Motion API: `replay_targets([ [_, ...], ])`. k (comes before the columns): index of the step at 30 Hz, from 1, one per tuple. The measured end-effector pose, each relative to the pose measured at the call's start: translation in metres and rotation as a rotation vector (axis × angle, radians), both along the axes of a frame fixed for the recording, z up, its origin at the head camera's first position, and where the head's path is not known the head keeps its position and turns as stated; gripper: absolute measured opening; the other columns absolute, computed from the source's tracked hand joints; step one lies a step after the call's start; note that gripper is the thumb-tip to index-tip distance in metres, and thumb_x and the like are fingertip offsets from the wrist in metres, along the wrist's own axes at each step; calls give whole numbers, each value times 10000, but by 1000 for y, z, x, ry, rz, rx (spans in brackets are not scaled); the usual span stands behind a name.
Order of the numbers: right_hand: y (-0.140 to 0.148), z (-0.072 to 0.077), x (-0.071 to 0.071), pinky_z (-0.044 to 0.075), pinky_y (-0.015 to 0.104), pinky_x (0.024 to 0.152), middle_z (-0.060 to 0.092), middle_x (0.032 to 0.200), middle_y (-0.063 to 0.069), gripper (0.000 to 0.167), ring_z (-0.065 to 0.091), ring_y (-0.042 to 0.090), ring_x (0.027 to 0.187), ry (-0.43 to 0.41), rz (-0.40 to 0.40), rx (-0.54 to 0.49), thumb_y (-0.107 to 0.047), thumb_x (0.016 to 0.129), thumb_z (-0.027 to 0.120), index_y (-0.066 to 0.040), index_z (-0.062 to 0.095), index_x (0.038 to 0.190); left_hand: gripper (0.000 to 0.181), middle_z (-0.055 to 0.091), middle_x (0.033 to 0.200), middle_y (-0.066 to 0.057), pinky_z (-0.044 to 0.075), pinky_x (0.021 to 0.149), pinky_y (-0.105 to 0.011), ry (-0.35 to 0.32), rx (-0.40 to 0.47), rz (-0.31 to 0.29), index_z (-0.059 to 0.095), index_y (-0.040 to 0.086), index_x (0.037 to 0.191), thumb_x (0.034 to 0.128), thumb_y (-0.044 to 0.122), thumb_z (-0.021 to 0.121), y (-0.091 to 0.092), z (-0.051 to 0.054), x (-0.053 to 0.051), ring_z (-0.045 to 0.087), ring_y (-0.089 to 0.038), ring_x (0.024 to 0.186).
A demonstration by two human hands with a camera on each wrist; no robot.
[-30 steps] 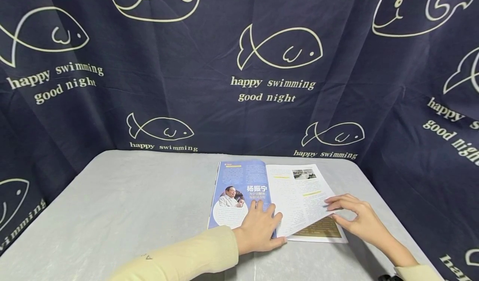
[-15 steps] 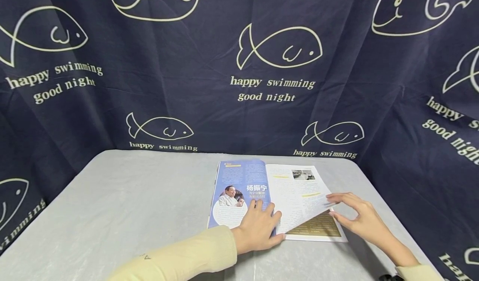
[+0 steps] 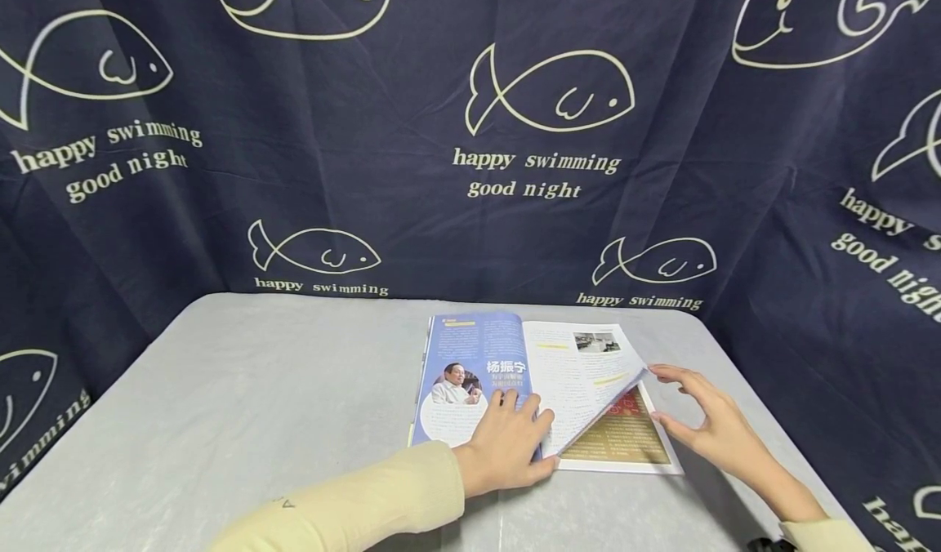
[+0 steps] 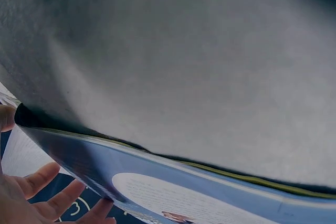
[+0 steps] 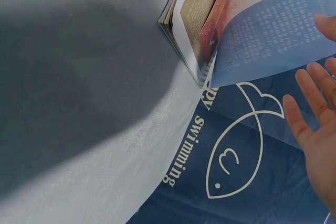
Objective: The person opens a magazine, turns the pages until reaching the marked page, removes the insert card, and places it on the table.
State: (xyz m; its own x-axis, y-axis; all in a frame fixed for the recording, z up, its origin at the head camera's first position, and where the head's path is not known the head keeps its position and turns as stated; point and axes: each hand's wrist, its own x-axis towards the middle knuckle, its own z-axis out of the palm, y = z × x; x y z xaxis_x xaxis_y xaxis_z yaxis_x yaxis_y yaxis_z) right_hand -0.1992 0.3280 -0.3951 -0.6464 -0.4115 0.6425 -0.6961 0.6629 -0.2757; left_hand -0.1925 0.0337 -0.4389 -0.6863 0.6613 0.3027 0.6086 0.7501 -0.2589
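Note:
An open magazine (image 3: 470,340) lies on the table, a blue page on its left half and a white page (image 3: 559,364) on its right. My left hand (image 3: 507,446) rests across the lower spine with fingers spread and thumb at the bottom edge. The white page's lower right corner is lifted and curled, baring a brown page (image 3: 625,442) with red print. Beside that lifted edge is my right hand (image 3: 716,421), index fingertip at the page and thumb apart from it. In the right wrist view, the raised page's blue underside (image 5: 268,40) shows near the spread fingers (image 5: 315,95).
A grey-covered table (image 3: 294,397) extends left of the magazine. Dark blue curtains (image 3: 412,144) with fish drawings and lettering stand behind it and at both sides.
The white page's lower corner has risen and curled further up and left, showing more of the brown page. My right hand's fingertips have moved slightly up; the left hand stays nearly still.

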Motion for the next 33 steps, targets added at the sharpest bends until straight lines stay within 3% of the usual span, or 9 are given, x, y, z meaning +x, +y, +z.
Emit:
replay_targets([
  [7, 0, -1, -1, 363, 96, 810, 587, 1160, 103, 693, 448, -70, 1114, 14, 9, 42, 34, 570, 779, -10, 535, 1218, 532, 526, 1092, 21, 377, 775, -350, 7, 11, -2, 497, 237, 1125, 807, 653, 404, -2, 2, -1, 515, -200, 942],
  [17, 0, -9, -2, 365, 86, 820, 599, 1124, 70, 661, 451, -78, 1095, -13, 3, 65, 16, 596, 792, -26, 545, 1208, 538, 497, 1098, 22, 361, 753, -312, 56, 70, -45, 471, 212, 1104, 781, 642, 456, -3, 0, -3, 484, -154, 933],
  [26, 0, -13, -4, 361, 74, 820, 601, 1114, 93, 602, 439, -95, 1106, -22, 7, 77, 29, 606, 772, 2, 559, 1169, 687, 433, 1270, -28, 366, 861, -349, 95, 96, -49, 409, 195, 1245, 739, 649, 505, -4, 1, -4, 456, -212, 1107],
  [33, -2, -14, -4, 400, 116, 796, 607, 1095, 96, 578, 509, -9, 1002, -24, 7, 86, 2, 607, 785, -10, 575, 1146, 810, 324, 1393, -102, 357, 923, -395, 133, 141, -73, 314, 212, 1340, 702, 649, 556, -4, 1, -4, 415, -275, 1200],
])
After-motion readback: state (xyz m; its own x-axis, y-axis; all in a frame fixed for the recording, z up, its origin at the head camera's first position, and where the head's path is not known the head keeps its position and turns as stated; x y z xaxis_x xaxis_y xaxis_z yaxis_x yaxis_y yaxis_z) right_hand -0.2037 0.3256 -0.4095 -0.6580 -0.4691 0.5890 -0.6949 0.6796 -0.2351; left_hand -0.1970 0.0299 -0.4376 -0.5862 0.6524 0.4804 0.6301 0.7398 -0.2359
